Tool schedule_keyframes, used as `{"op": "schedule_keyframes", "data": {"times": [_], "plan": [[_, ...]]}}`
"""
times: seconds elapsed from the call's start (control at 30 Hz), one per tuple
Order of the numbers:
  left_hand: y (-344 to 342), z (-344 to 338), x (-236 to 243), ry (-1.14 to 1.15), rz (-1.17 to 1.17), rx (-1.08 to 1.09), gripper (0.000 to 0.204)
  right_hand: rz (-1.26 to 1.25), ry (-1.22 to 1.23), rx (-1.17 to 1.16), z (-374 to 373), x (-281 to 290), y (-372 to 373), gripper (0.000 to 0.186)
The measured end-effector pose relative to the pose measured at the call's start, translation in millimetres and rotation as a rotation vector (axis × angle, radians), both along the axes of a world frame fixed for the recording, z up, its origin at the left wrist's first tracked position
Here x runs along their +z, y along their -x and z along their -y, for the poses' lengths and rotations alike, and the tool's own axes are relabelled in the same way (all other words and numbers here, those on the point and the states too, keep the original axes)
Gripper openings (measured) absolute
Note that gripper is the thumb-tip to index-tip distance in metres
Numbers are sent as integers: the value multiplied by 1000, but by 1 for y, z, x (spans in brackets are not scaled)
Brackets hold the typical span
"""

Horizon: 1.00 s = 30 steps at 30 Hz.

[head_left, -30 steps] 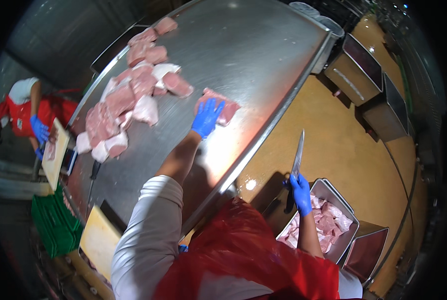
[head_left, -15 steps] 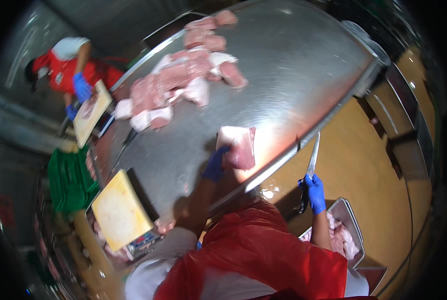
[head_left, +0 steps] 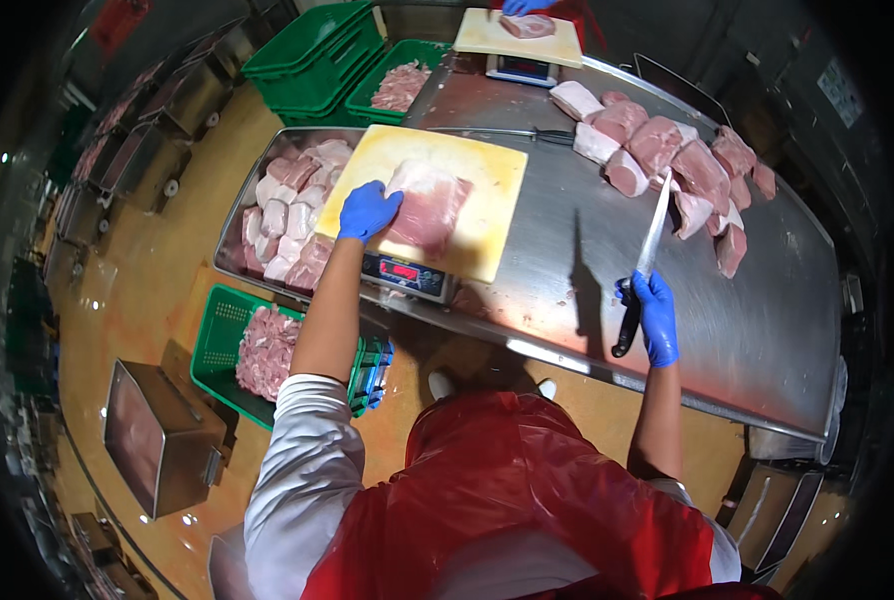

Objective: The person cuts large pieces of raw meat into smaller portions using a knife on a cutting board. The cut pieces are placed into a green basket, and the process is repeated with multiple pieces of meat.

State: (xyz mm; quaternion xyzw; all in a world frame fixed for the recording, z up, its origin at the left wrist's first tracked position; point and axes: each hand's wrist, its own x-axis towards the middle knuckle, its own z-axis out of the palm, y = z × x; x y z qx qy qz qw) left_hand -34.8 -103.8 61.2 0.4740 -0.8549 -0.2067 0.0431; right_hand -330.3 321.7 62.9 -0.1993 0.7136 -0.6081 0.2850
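Observation:
A pink slab of pork (head_left: 429, 212), with a paler fatty end, lies on a worn yellow-white cutting board (head_left: 495, 165). My blue-gloved left hand (head_left: 369, 210) has its fingers closed at the slab's left edge. The board rests on a digital scale (head_left: 405, 275) at the table's near left end. Out to the right, above the table's near edge, my blue-gloved right hand (head_left: 655, 318) grips a black-handled knife (head_left: 655, 235). Its long blade points up and away from me, toward a heap of pork pieces (head_left: 657, 145) on the table.
A steel table (head_left: 747, 330) stretches to the right. Left of the board stands a steel tub of pork chunks (head_left: 292, 205); below it is a green crate of trimmings (head_left: 267, 350). Green crates (head_left: 312, 60) are stacked at the far left. A co-worker's gloved hand (head_left: 527, 6) is at another board.
The slab under my left hand has gone from the bare steel tabletop onto the cutting board at the left. My view has turned left. The knife is still in my right hand, now above the table.

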Motion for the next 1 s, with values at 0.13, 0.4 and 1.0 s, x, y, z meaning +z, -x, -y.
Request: {"op": "schedule_keyframes", "data": {"times": [0.13, 0.4, 1.0], "plan": [[2, -4, -16, 5, -63, -15, 115, 45, -7, 110, 44, 4, -53, 24], [57, -7, 13, 208, 79, -585, 92, 70, -91, 142, 55, 1, -89, 22], [55, -119, -77, 630, -554, 124, 35, -667, -377, 462, 121, -19, -66, 30]]}}
